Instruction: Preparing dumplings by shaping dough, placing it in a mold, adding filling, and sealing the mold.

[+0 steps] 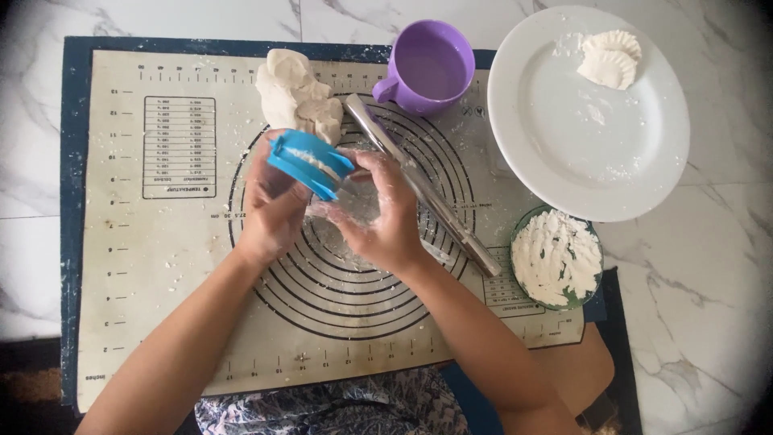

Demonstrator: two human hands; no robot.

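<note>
At the centre of the baking mat (161, 266), a blue dumpling press (310, 163) is held folded above the printed rings. It is gripped by the left hand (270, 205), fingers closed round it from the left. It is touched at its right edge by the floured fingers of the right hand (382, 213), curled loosely. Far of the press: dough lump (296, 93), purple cup (431, 66). Right: metal tool (419, 181), white plate (564, 137) bearing two shaped dumplings (610, 58), flour bowl (557, 258).
</note>
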